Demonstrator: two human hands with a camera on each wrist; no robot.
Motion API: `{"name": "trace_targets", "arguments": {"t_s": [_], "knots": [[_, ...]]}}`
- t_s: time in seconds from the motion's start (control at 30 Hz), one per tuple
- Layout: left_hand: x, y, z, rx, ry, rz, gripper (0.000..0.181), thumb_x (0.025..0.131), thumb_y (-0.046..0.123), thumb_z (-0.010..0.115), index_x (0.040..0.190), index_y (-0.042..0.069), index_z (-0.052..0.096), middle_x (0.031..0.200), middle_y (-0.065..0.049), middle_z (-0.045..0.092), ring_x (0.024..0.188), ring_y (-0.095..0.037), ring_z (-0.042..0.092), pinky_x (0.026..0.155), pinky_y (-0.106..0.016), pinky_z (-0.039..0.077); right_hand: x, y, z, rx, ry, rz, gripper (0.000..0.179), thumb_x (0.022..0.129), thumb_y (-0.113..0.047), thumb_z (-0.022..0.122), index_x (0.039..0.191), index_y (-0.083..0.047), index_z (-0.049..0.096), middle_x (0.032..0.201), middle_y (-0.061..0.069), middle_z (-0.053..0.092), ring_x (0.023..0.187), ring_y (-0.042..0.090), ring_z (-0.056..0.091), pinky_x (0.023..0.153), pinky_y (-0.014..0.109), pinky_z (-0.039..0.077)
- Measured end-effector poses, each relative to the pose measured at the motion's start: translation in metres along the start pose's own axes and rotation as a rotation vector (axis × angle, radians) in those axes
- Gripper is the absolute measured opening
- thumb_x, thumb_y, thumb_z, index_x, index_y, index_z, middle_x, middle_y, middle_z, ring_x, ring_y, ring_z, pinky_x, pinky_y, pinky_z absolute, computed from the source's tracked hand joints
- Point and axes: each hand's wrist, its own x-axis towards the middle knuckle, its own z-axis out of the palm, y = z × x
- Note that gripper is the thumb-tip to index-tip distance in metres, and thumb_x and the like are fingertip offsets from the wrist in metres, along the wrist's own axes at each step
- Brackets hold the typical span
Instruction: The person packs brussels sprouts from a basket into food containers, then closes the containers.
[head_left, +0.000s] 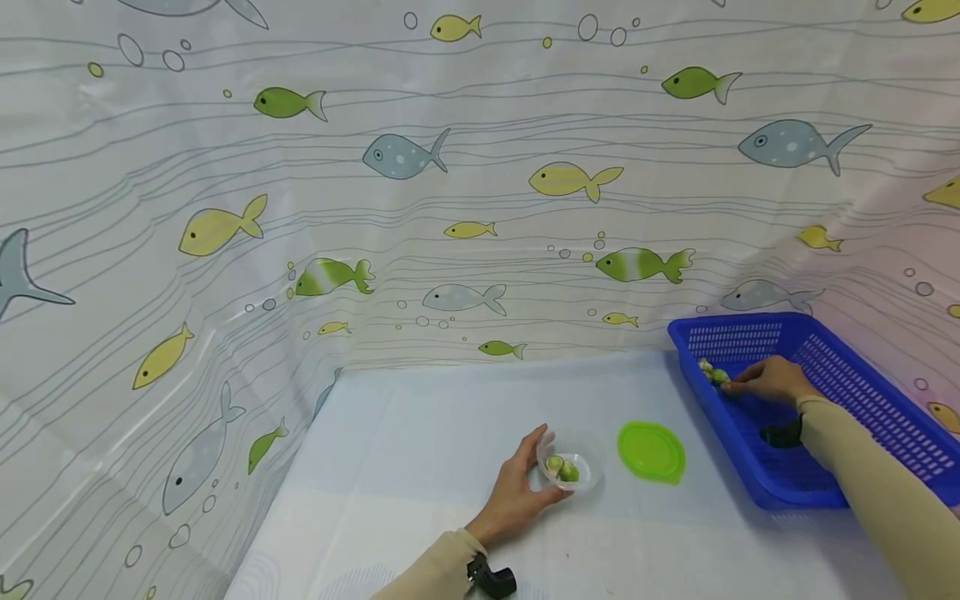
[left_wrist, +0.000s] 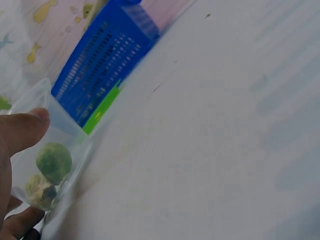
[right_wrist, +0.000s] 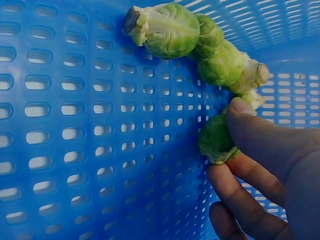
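Note:
My left hand (head_left: pixel 512 493) grips a clear plastic container (head_left: pixel 591 482) on the table, thumb on one side and fingers on the other. Two Brussels sprouts (left_wrist: pixel 54 162) lie inside it, visible through its wall in the left wrist view. Over in the blue basket (head_left: pixel 738 458), my right hand (head_left: pixel 776 379) reaches toward the left inner side. Thumb and fingertips pinch a green Brussels sprout (right_wrist: pixel 215 140) there. Several more sprouts (right_wrist: pixel 172 31) lie in a row against the basket's wall beyond it.
A bright green lid (head_left: pixel 651 452) lies flat on the white table between the container and the basket. Behind the table hangs a fish-patterned sheet (head_left: pixel 465 333). The basket's raised rim stands along the table's right side.

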Motion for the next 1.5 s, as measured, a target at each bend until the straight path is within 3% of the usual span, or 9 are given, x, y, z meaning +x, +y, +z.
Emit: {"name": "trace_targets", "arguments": {"t_s": [0.2, 0.47, 0.83, 1.07, 1.27, 1.5], "knots": [[0.001, -0.001, 0.000, 0.025, 0.019, 0.027, 0.097, 0.086, 0.018, 0.088, 0.164, 0.004, 0.032, 0.163, -0.019, 0.048, 0.148, -0.035, 0.051, 0.124, -0.045, 0.042, 0.004, 0.003, -0.002, 0.015, -0.008, 0.007, 0.066, 0.093, -0.053, 0.075, 0.120, 0.007, 0.075, 0.133, 0.041, 0.062, 0.121, 0.066, 0.054, 0.093, 0.075, 0.050], [0.001, -0.001, 0.000, -0.004, 0.002, 0.007, 0.098, 0.087, 0.019, 0.088, 0.165, 0.005, 0.031, 0.166, -0.018, 0.045, 0.150, -0.034, 0.049, 0.125, -0.045, 0.040, 0.001, 0.002, -0.002, 0.024, -0.034, 0.022, 0.065, 0.093, -0.053, 0.076, 0.121, 0.005, 0.075, 0.134, 0.041, 0.062, 0.123, 0.066, 0.052, 0.097, 0.076, 0.048], [0.000, -0.002, 0.000, 0.009, 0.010, 0.027, 0.097, 0.088, 0.020, 0.088, 0.164, 0.003, 0.030, 0.165, -0.020, 0.046, 0.150, -0.036, 0.048, 0.125, -0.045, 0.040, -0.004, 0.002, -0.005, 0.091, -0.072, 0.016, 0.063, 0.093, -0.048, 0.078, 0.127, 0.005, 0.073, 0.139, 0.040, 0.060, 0.129, 0.067, 0.048, 0.099, 0.076, 0.047], [-0.002, -0.003, 0.000, -0.001, 0.009, 0.026, 0.097, 0.087, 0.018, 0.088, 0.165, 0.005, 0.030, 0.164, -0.020, 0.046, 0.149, -0.033, 0.051, 0.124, -0.041, 0.041, -0.006, -0.002, -0.007, 0.119, -0.017, -0.005, 0.067, 0.092, -0.050, 0.080, 0.128, 0.005, 0.072, 0.135, 0.036, 0.064, 0.126, 0.061, 0.054, 0.097, 0.074, 0.048], [-0.002, -0.001, 0.000, -0.005, 0.012, 0.026, 0.097, 0.086, 0.017, 0.088, 0.164, 0.006, 0.031, 0.164, -0.019, 0.047, 0.148, -0.031, 0.052, 0.124, -0.039, 0.042, -0.008, -0.010, -0.010, 0.173, 0.045, -0.029, 0.067, 0.092, -0.050, 0.080, 0.131, 0.004, 0.071, 0.137, 0.034, 0.065, 0.131, 0.061, 0.050, 0.099, 0.077, 0.044], [-0.002, -0.001, 0.001, -0.007, 0.011, 0.030, 0.098, 0.086, 0.015, 0.088, 0.164, 0.004, 0.031, 0.164, -0.019, 0.047, 0.148, -0.031, 0.052, 0.124, -0.038, 0.041, -0.012, -0.025, -0.021, 0.286, 0.056, -0.048, 0.074, 0.095, -0.052, 0.077, 0.139, 0.005, 0.064, 0.142, 0.032, 0.063, 0.138, 0.057, 0.047, 0.107, 0.076, 0.041]]}}
